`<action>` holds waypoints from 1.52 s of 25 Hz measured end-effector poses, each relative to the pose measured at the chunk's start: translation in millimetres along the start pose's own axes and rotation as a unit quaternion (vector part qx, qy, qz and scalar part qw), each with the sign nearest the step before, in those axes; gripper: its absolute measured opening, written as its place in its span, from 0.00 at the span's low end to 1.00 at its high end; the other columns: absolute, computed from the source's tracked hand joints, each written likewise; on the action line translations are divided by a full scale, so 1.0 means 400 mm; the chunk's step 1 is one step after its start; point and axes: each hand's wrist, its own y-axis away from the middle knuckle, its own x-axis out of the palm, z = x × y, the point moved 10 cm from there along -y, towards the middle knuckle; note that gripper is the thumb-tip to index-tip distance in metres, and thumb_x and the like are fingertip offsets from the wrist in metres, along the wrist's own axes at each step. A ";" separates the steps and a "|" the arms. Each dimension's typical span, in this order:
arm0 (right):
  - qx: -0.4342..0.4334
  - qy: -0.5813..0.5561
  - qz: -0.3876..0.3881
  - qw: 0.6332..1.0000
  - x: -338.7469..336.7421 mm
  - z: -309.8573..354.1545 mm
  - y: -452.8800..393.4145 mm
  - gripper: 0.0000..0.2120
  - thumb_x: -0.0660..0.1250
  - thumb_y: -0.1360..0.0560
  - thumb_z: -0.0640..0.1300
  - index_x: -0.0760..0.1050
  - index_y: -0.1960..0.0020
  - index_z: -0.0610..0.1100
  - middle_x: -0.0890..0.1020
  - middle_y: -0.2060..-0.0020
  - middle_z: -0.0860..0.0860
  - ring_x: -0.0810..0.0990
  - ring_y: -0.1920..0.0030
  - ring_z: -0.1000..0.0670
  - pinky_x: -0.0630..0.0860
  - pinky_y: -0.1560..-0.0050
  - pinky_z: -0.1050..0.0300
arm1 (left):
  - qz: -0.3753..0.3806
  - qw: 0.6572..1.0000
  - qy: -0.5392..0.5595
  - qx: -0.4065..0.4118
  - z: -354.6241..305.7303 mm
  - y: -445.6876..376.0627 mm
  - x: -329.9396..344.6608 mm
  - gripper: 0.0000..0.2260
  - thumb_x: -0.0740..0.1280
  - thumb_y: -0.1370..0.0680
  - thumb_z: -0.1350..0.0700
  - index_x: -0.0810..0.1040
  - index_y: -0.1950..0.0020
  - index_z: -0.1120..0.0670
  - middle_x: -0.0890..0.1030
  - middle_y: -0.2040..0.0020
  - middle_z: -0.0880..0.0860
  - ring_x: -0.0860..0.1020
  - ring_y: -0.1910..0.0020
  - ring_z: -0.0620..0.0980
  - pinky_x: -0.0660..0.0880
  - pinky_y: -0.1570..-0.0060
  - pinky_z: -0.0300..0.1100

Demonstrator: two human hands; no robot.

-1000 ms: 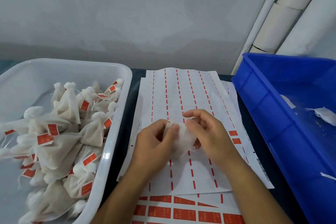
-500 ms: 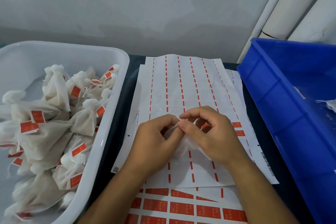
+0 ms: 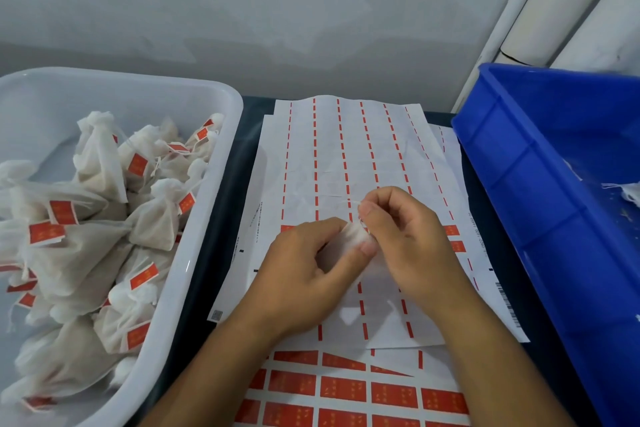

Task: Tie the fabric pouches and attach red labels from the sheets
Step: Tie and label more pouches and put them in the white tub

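A small white fabric pouch [image 3: 356,236] is held between both hands over the label sheets. My left hand [image 3: 304,274] grips its body from below and the left. My right hand [image 3: 405,236] pinches the pouch's top, where a thin white drawstring [image 3: 341,200] trails toward the back. Most of the pouch is hidden by my fingers. A used backing sheet [image 3: 346,156] with only red strips left lies under my hands. A sheet of full red labels [image 3: 343,388] lies nearest me.
A white tub [image 3: 207,218] on the left holds several tied pouches with red labels [image 3: 138,163]. A blue crate [image 3: 554,204] stands on the right with a scrap of white fabric [image 3: 630,191] inside. A grey wall is behind, white pipes at the top right.
The hands have drawn slightly apart at the pouch's top. My right hand has lifted and now pinches the drawstring end, while my left thumb has slid across the pouch's neck.
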 end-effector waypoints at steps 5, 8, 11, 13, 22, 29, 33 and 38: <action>0.035 -0.037 -0.016 0.999 -0.019 -0.016 0.000 0.10 0.62 0.16 0.48 0.79 0.48 0.45 0.81 0.67 0.63 0.77 0.67 0.61 0.77 0.60 0.68 | 0.044 0.993 -0.110 -0.012 0.008 0.015 0.035 0.23 0.60 0.28 0.24 0.76 0.44 0.38 0.75 0.54 0.32 0.76 0.55 0.37 0.69 0.59 0.29; 0.034 -0.101 -0.061 0.992 -0.053 -0.014 -0.001 0.10 0.62 0.15 0.47 0.78 0.52 0.46 0.81 0.65 0.56 0.77 0.68 0.57 0.78 0.64 0.65 | 0.043 0.991 -0.129 -0.007 0.006 0.014 0.038 0.16 0.61 0.23 0.30 0.77 0.46 0.39 0.77 0.54 0.33 0.76 0.57 0.36 0.70 0.57 0.28; 0.031 -0.135 -0.090 0.986 -0.072 -0.013 0.003 0.13 0.61 0.15 0.46 0.79 0.56 0.50 0.81 0.65 0.51 0.79 0.68 0.55 0.76 0.67 0.65 | 0.039 0.990 -0.138 0.002 0.001 0.011 0.038 0.14 0.58 0.21 0.33 0.77 0.49 0.39 0.79 0.55 0.36 0.77 0.57 0.37 0.71 0.57 0.29; 0.023 -0.142 -0.092 0.985 -0.073 -0.009 0.007 0.15 0.61 0.15 0.46 0.80 0.58 0.52 0.82 0.65 0.51 0.81 0.66 0.53 0.80 0.62 0.62 | 0.041 0.987 -0.153 0.005 -0.001 0.013 0.040 0.15 0.58 0.21 0.32 0.77 0.46 0.39 0.78 0.54 0.36 0.76 0.56 0.38 0.73 0.55 0.32; -0.122 -0.137 -0.098 0.978 -0.077 0.094 0.046 0.03 0.66 0.19 0.43 0.77 0.47 0.44 0.85 0.59 0.49 0.86 0.59 0.48 0.83 0.56 0.59 | 0.014 0.987 0.135 -0.084 -0.009 0.024 0.010 0.24 0.52 0.18 0.32 0.84 0.53 0.41 0.83 0.59 0.42 0.80 0.57 0.40 0.74 0.58 0.26; -0.185 -0.068 0.000 0.980 -0.005 0.132 0.075 0.08 0.69 0.22 0.42 0.78 0.43 0.49 0.87 0.58 0.51 0.88 0.56 0.48 0.85 0.55 0.56 | 0.071 0.900 0.348 -0.253 0.049 0.039 0.090 0.24 0.51 0.14 0.39 0.84 0.39 0.48 0.86 0.44 0.49 0.84 0.43 0.49 0.77 0.37 0.54; -0.175 0.017 0.075 0.982 0.060 0.116 0.083 0.06 0.69 0.23 0.45 0.79 0.48 0.55 0.86 0.57 0.57 0.87 0.55 0.51 0.84 0.54 0.59 | 0.003 0.830 0.484 -0.278 0.069 0.037 0.054 0.18 0.56 0.14 0.51 0.84 0.38 0.57 0.85 0.40 0.57 0.82 0.37 0.56 0.76 0.34 0.57; -0.111 0.024 0.096 0.989 0.064 0.071 0.063 0.06 0.68 0.22 0.46 0.79 0.48 0.56 0.86 0.58 0.55 0.86 0.56 0.49 0.83 0.57 0.59 | -0.022 0.801 0.535 -0.266 0.069 0.028 0.005 0.17 0.59 0.18 0.48 0.80 0.60 0.54 0.83 0.49 0.56 0.83 0.47 0.53 0.78 0.47 0.50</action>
